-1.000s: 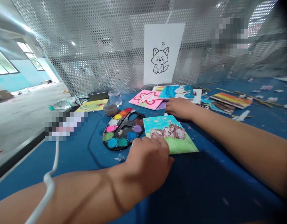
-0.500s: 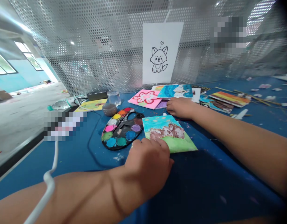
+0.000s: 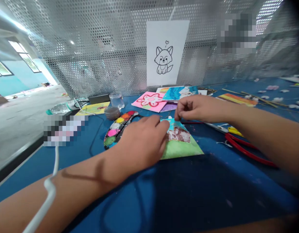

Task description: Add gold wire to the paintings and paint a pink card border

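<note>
Perforated screen (image 3: 96,55) walls off 12 o'clock, its metal bright with holes, and my blue table (image 3: 219,191) runs up to it, scuffed and flecked with paint. Pinned to the screen hangs a paper sheet (image 3: 151,72) with a black-line fox on it. Toward 10 o'clock at the table's far edge lie a plastic bottle (image 3: 59,108) on its side, a yellow card (image 3: 92,108) and a glass (image 3: 117,101) of clear water. Farther along, at 12 o'clock, sit a pink flower card (image 3: 149,102) and a blue card (image 3: 178,93); a striped card (image 3: 236,99) lies at 1 o'clock among thin sticks. At 2 o'clock, just beside my right forearm, rests a red-handled tool (image 3: 239,142), its steel end pointing toward the middle. My work is the painted card (image 3: 182,149) at 12 o'clock, close in: thin, flat, green below, sky blue above, with a rough brown shape across it. My left hand (image 3: 142,142) lies palm down over its left side, fingers relaxed, not closed on it, and hides part of the oval palette (image 3: 112,132). My right hand (image 3: 198,108) hangs at the card's top corner, fingertips (image 3: 180,108) drawn close together; whether they pinch anything, I cannot tell.
</note>
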Available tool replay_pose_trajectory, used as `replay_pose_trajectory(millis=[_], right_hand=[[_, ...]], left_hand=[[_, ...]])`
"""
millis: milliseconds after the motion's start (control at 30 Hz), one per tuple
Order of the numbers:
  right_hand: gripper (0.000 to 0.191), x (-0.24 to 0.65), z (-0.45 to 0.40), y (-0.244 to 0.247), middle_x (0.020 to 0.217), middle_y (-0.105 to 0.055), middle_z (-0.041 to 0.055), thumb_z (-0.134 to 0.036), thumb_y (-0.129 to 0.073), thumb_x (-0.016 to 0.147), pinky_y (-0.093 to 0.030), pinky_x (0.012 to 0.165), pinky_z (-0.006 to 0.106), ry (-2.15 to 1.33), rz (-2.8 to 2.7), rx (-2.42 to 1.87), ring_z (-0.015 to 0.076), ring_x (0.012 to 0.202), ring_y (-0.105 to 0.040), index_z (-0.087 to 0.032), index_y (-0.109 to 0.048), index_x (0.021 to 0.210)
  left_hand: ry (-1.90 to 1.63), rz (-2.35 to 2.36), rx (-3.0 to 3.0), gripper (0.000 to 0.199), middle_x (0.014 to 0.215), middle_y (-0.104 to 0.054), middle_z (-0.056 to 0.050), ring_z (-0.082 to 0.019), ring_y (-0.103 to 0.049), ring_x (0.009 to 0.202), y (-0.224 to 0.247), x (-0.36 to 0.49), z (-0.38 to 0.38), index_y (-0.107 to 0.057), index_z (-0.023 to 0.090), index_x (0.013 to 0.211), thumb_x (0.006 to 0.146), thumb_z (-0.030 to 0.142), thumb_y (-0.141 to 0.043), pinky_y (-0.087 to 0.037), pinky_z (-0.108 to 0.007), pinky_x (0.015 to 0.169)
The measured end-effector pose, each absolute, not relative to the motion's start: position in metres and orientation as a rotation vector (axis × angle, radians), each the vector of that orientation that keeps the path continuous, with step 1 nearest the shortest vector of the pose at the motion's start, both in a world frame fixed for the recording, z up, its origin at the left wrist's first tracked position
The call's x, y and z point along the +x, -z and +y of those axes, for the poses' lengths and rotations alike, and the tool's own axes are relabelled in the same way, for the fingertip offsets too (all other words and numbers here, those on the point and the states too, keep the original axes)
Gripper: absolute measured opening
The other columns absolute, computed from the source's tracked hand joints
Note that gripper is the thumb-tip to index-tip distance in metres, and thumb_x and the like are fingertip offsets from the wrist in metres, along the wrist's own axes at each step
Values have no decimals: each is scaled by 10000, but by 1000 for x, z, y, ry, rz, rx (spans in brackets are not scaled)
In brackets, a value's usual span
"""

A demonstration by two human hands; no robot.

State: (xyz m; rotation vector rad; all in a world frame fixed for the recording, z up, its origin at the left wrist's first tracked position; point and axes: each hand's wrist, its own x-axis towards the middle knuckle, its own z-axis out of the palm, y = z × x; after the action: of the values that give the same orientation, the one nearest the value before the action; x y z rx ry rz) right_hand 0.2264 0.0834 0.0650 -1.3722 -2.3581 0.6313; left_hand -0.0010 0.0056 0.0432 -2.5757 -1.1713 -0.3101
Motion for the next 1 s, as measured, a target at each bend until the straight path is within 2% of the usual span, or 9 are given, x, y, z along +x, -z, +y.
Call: replay_pose_trajectory(millis=[67,133,267,400,567,667,767,867,1000], right_hand=[[137,217,66,-60,776,-674,31,-324,-620,740,-435,642,286,-953,-2341,-1311,158,702,-593,-202,-570,776],[197,208,52,-54,747,-654,11,-393,-621,752,-438,609,281,-1160,-2260,-1249,142,649,-573,-213,-556,796],[352,194,39,-45,706,-611,-10,-539,-667,753,-406,591,270,-1164,-2117,-1163,121,624,-524,-209,-546,780],[431,187,35,-42,684,-595,-14,-595,-720,695,-411,622,272,-1138,-2010,-1206,121,645,-520,-198,-569,766],[375,186,28,-36,720,-610,-10,-477,-776,654,-412,623,258,-1284,-1849,-1197,118,674,-548,-192,-596,820],[395,193,21,-28,678,-598,-20,-435,-813,643,-380,545,233,-1572,-1740,-1108,89,585,-524,-186,-553,805],[456,205,12,-22,669,-592,-29,-460,-848,652,-368,507,212,-1868,-1714,-968,73,547,-524,-181,-524,810],[436,214,3,-20,753,-622,-21,-387,-850,687,-413,560,195,-2051,-1703,-912,75,630,-574,-172,-538,901],[385,215,-4,-21,883,-633,-2,-267,-823,706,-461,684,211,-2091,-1701,-919,83,770,-603,-163,-548,954]], left_hand=[[490,-1136,-2632,292,1122,-649,-144,-335,-642,1023,-41,-5,16,-651,149,1132,974,230,-420,-534,-449,791],[551,-1150,-2757,263,1081,-654,-142,-322,-629,1012,-39,-6,22,-666,132,1066,969,240,-446,-509,-437,816],[582,-1211,-2902,232,817,-642,-66,-233,-608,793,-34,-4,25,-645,155,822,954,224,-467,-452,-353,716],[749,-1323,-2989,244,699,-597,6,-135,-550,664,-33,-2,27,-573,165,711,927,183,-462,-383,-258,617],[914,-1376,-3109,211,647,-519,42,-95,-469,608,-35,-3,28,-514,167,676,878,171,-452,-342,-212,570],[887,-1284,-3274,183,640,-504,49,-80,-449,585,-37,-6,21,-495,170,676,855,164,-456,-355,-187,552],[848,-1056,-3465,174,672,-561,29,-79,-489,622,-39,-4,7,-498,172,674,845,157,-466,-406,-181,606],[851,-844,-3589,152,692,-579,-1,-89,-494,645,-37,0,-8,-508,171,676,820,129,-484,-405,-190,610],[822,-847,-3629,174,676,-544,2,-77,-444,605,-32,4,-17,-466,171,641,802,118,-503,-361,-181,544]])
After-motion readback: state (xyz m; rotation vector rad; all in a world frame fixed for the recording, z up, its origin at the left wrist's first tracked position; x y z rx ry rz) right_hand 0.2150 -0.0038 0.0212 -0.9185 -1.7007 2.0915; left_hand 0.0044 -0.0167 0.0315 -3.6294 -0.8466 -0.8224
